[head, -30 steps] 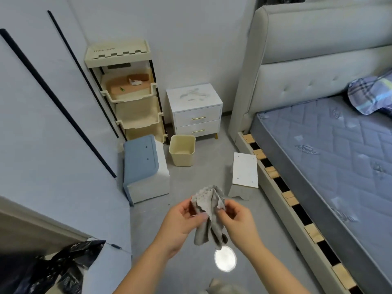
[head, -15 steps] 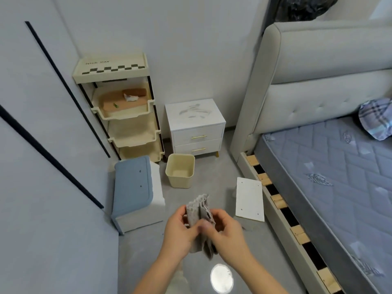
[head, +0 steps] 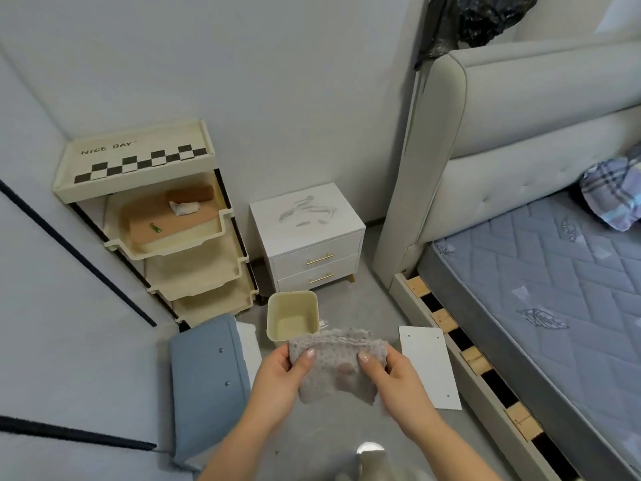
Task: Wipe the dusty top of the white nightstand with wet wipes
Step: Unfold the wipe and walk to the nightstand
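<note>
Both hands share the grip on 1 grey wet wipe (head: 338, 366): the left hand (head: 277, 376) pinches its left edge and the right hand (head: 395, 376) its right edge, thumbs on top, fingers clamped on the cloth so it is spread flat between them, its long axis running left to right. The white nightstand (head: 307, 237) stands ahead of the grip and slightly to the left, well apart from it, against the wall between the cream tiered rack (head: 163, 237) and the bed headboard (head: 451, 168). Its top shows dust with smeared streaks near the middle and carries nothing else. Neither hand looks clearly nearer; the left is perhaps marginally so. Between grip and nightstand, on the floor, sits a cream waste bin (head: 292, 319), which appears to hold nothing. The rack's upper tray holds a brown board, a crumpled white scrap and a small green item; its 2 lower trays look bare. Reaching the top likely means carrying the wipe forward over the bin.
</note>
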